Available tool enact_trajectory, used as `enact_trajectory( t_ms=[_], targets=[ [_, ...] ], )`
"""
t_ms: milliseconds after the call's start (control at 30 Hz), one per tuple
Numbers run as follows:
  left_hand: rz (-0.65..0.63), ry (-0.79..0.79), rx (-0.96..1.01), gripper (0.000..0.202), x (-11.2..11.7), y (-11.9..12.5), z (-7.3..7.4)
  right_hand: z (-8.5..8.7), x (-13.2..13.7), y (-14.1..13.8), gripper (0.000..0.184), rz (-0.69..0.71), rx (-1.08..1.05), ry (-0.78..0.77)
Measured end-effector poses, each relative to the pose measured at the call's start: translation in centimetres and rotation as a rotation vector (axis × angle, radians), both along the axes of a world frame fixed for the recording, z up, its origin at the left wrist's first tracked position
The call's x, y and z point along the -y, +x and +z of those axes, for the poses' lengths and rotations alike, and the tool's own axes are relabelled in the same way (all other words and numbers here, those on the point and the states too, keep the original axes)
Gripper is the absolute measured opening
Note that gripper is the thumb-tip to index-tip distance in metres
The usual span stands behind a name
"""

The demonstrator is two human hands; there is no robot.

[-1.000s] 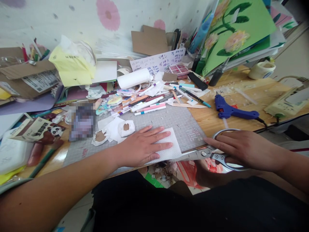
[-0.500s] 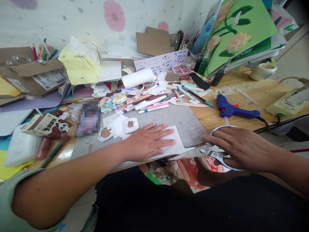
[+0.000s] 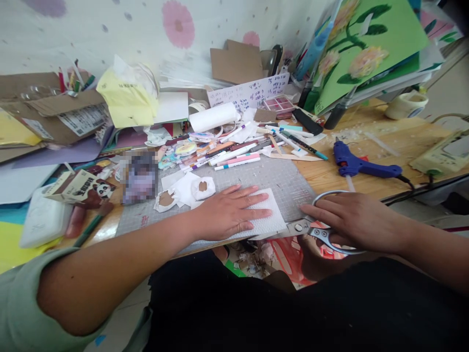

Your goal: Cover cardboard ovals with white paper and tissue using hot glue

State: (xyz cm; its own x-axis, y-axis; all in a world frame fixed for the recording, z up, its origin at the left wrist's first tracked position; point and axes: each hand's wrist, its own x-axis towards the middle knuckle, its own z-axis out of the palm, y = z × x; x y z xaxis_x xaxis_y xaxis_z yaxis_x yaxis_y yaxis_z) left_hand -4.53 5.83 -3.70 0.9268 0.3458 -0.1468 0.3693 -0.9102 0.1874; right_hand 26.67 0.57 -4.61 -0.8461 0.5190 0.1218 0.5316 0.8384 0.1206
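My left hand (image 3: 231, 212) lies flat with its fingers spread, pressing a white textured paper towel (image 3: 266, 220) onto the grey cutting mat (image 3: 286, 181). In my right hand (image 3: 361, 220) is a pair of metal scissors (image 3: 298, 228), gripped by its handle loops. The blades point left along the near table edge, at the towel's lower right corner; how far they overlap it I cannot tell. Left of my left hand lie torn white paper pieces, one with a brown-centred ring (image 3: 203, 187).
A blue glue gun (image 3: 366, 164) lies on the right of the wooden table. Several markers (image 3: 238, 161) are heaped behind the mat, near a white paper roll (image 3: 213, 117). A panda-printed box (image 3: 82, 188) stands left. Paper scraps (image 3: 252, 259) lie below the table edge.
The scissors and my right hand have shifted slightly left towards the towel, and the blades look more closed. My left hand keeps its place on the towel. The view has shifted slightly.
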Motion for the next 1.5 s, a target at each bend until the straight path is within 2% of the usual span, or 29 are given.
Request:
enact_trajectory(
  t_ms=[200,433,700,967,1200,1300,1500],
  targets=[
    [-0.001,0.0,-0.008,0.047,-0.1,0.0,-0.1,-0.4,0.4,0.7,0.044,0.026,0.09,-0.018],
    [-0.004,-0.014,-0.002,0.047,0.0,-0.1,-0.1,-0.3,0.9,-0.3,0.056,-0.088,0.11,-0.025],
    [-0.006,-0.022,-0.008,0.048,0.0,0.0,-0.1,-0.1,0.9,-1.5,0.058,-0.089,0.107,-0.016],
    [-0.001,-0.018,0.004,0.047,0.1,0.0,0.0,0.4,0.9,-3.4,0.054,-0.101,0.11,-0.038],
    [0.004,-0.029,0.007,0.047,0.1,0.0,-0.1,0.1,0.8,-3.2,0.038,-0.011,0.085,-0.001],
    [0.006,-0.031,0.006,0.047,0.1,0.0,-0.2,0.1,0.9,-3.2,0.039,0.002,0.073,0.001],
    [0.008,-0.034,0.011,0.047,0.2,0.0,0.0,0.3,1.3,-3.9,0.049,-0.099,0.081,-0.043]
  ],
)
